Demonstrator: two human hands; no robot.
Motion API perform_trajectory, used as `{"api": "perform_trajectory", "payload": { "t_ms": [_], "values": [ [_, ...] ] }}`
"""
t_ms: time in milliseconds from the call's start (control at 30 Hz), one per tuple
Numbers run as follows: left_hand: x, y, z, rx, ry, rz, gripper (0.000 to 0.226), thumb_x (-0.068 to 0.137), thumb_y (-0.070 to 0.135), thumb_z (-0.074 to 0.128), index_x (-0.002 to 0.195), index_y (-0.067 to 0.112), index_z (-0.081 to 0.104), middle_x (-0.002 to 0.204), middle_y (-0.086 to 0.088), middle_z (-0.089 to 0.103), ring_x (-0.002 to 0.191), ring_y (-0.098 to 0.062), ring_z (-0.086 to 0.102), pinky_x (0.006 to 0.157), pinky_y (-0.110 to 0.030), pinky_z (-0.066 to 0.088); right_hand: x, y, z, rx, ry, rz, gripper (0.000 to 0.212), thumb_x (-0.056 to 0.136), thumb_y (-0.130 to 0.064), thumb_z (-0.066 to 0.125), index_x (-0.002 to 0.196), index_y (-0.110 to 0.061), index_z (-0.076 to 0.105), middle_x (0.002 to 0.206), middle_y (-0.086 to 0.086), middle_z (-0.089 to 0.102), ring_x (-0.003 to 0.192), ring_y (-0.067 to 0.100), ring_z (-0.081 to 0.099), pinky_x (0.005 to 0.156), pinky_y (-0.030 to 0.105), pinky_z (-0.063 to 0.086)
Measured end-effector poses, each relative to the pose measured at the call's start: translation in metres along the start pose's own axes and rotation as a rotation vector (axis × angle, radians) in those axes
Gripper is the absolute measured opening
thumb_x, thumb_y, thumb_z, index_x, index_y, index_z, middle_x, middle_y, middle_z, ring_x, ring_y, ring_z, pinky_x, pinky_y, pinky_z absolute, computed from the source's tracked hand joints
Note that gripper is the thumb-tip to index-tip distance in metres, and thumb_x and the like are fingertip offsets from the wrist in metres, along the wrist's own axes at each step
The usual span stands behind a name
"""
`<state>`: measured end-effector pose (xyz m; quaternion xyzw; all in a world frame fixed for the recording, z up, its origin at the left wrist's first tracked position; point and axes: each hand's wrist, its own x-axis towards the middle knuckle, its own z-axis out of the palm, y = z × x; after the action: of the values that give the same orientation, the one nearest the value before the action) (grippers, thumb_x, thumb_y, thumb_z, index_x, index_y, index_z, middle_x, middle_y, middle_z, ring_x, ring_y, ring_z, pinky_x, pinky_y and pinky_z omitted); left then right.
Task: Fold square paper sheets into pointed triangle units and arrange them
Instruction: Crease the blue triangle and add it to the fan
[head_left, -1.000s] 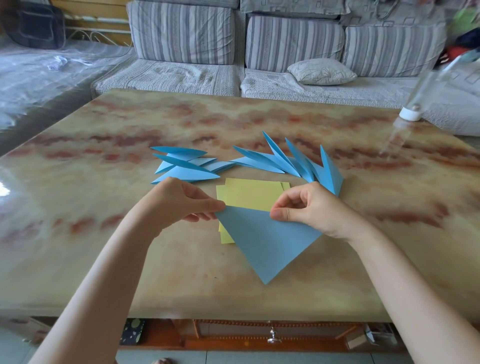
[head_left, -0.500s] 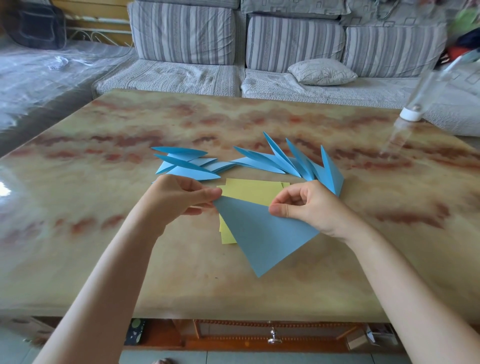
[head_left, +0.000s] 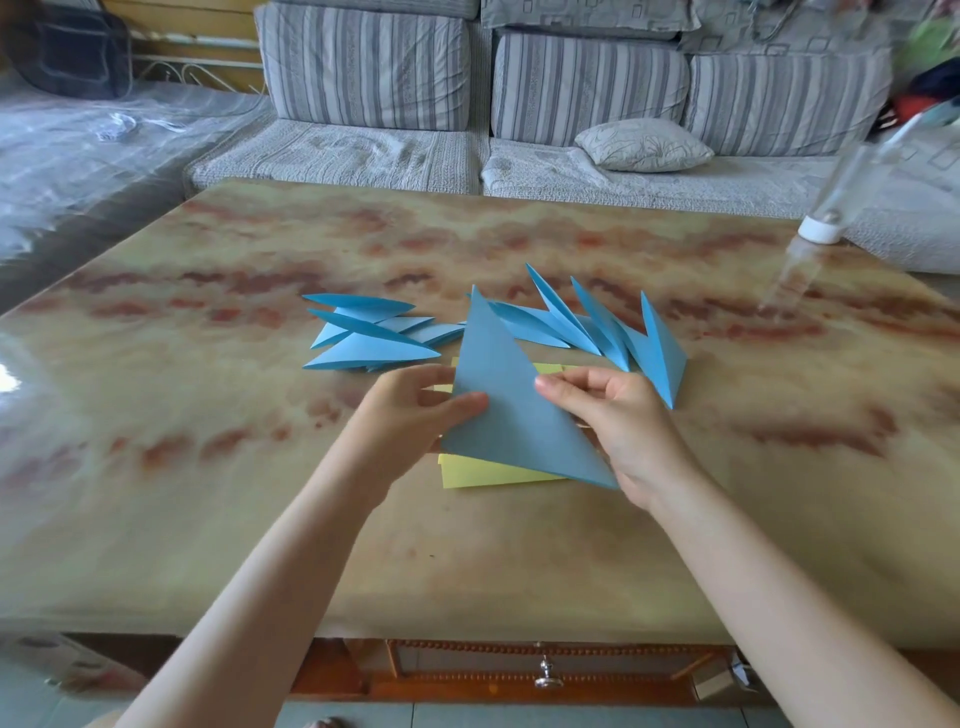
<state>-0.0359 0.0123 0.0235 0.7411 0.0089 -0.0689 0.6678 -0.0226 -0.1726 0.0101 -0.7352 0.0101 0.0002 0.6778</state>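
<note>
Centrally, blue triangle (head_left: 509, 405) held just above yellow sheets (head_left: 483, 475) on worktop (head_left: 208, 467), left hand (head_left: 410, 410) pinching its left edge, right hand (head_left: 618, 421) pinching its right edge, folded blue units (head_left: 363, 338) lying in two clusters just behind

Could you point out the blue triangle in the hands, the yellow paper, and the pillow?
blue triangle (head_left: 506, 410), head view, middle of its face.
yellow paper (head_left: 488, 474), head view, near strip below the triangle.
pillow (head_left: 644, 144), head view, its centre.
</note>
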Motion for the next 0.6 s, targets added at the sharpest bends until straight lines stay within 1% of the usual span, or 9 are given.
{"api": "perform_trajectory", "payload": {
  "t_ms": [33, 100, 133, 200, 267, 333, 400, 500, 600],
  "values": [
    [0.002, -0.002, 0.0, -0.007, 0.025, 0.014, 0.015, 0.088, 0.01, 0.065, 0.101, 0.018, 0.067, 0.08, 0.005, 0.075, 0.07, -0.006, 0.07, 0.064, -0.019, 0.056, -0.001, -0.001, 0.0, -0.009, -0.028, -0.016, 0.007, 0.085, -0.019, 0.07, 0.08, -0.014, 0.07, 0.075, -0.003, 0.071, 0.067, 0.008, 0.061, 0.066, 0.022, 0.046],
    [0.005, -0.005, -0.005, -0.003, 0.05, 0.022, 0.015, 0.088, 0.01, 0.065, 0.099, 0.019, 0.068, 0.084, 0.004, 0.075, 0.074, -0.008, 0.07, 0.073, -0.024, 0.057, -0.002, -0.004, -0.003, -0.067, -0.103, -0.085, 0.007, 0.091, -0.017, 0.063, 0.088, -0.017, 0.07, 0.079, -0.007, 0.072, 0.067, 0.005, 0.062, 0.061, 0.017, 0.048],
    [0.006, -0.005, -0.008, -0.004, 0.041, 0.018, 0.015, 0.088, 0.01, 0.065, 0.1, 0.019, 0.068, 0.086, 0.003, 0.075, 0.075, -0.009, 0.07, 0.075, -0.025, 0.057, -0.002, -0.005, -0.006, -0.106, -0.142, -0.137, 0.012, 0.094, -0.013, 0.059, 0.096, -0.019, 0.07, 0.085, -0.006, 0.072, 0.07, 0.006, 0.064, 0.063, 0.017, 0.049],
    [0.007, -0.005, -0.012, -0.035, -0.013, -0.005, 0.016, 0.089, 0.01, 0.063, 0.102, 0.018, 0.067, 0.085, 0.005, 0.075, 0.074, -0.007, 0.07, 0.072, -0.022, 0.057, 0.0, -0.006, -0.013, -0.139, -0.216, -0.246, 0.03, 0.094, 0.001, 0.054, 0.107, -0.022, 0.067, 0.104, -0.002, 0.071, 0.08, 0.011, 0.066, 0.07, 0.025, 0.054],
    [0.008, -0.005, -0.014, -0.058, -0.053, -0.021, 0.017, 0.09, 0.01, 0.061, 0.104, 0.02, 0.066, 0.087, 0.007, 0.074, 0.075, -0.005, 0.069, 0.07, -0.02, 0.057, 0.002, -0.007, -0.02, -0.138, -0.304, -0.313, 0.042, 0.089, 0.01, 0.056, 0.107, -0.025, 0.068, 0.119, -0.005, 0.066, 0.09, 0.017, 0.066, 0.081, 0.032, 0.056],
    [0.008, -0.005, -0.014, -0.068, -0.072, -0.033, 0.019, 0.091, 0.011, 0.061, 0.107, 0.02, 0.065, 0.093, 0.005, 0.074, 0.077, -0.005, 0.069, 0.073, -0.021, 0.058, 0.003, -0.007, -0.023, -0.141, -0.375, -0.336, 0.044, 0.083, 0.009, 0.064, 0.098, -0.031, 0.074, 0.124, -0.01, 0.06, 0.097, 0.018, 0.064, 0.087, 0.032, 0.054],
    [0.009, -0.005, -0.014, -0.081, -0.096, -0.051, 0.02, 0.091, 0.012, 0.061, 0.109, 0.019, 0.065, 0.097, 0.004, 0.073, 0.079, -0.006, 0.069, 0.076, -0.022, 0.058, 0.003, -0.006, -0.021, -0.117, -0.405, -0.322, 0.034, 0.079, 0.0, 0.07, 0.09, -0.032, 0.077, 0.123, -0.01, 0.055, 0.1, 0.014, 0.063, 0.085, 0.028, 0.054],
    [0.007, -0.004, -0.013, -0.093, -0.143, -0.075, 0.025, 0.091, 0.012, 0.06, 0.115, 0.016, 0.063, 0.105, -0.002, 0.072, 0.084, -0.01, 0.069, 0.076, -0.023, 0.058, 0.003, -0.006, -0.016, -0.083, -0.366, -0.336, 0.019, 0.072, -0.013, 0.07, 0.081, -0.026, 0.078, 0.116, -0.005, 0.059, 0.1, 0.005, 0.063, 0.081, 0.022, 0.053],
    [0.004, -0.001, -0.013, -0.082, -0.18, -0.063, 0.031, 0.091, 0.012, 0.06, 0.122, 0.011, 0.059, 0.105, -0.004, 0.072, 0.08, -0.01, 0.07, 0.063, -0.021, 0.057, 0.003, -0.007, -0.015, -0.017, -0.327, -0.314, 0.017, 0.066, -0.012, 0.07, 0.082, -0.012, 0.074, 0.101, -0.003, 0.068, 0.095, 0.004, 0.064, 0.078, 0.017, 0.051]
  ]
}}
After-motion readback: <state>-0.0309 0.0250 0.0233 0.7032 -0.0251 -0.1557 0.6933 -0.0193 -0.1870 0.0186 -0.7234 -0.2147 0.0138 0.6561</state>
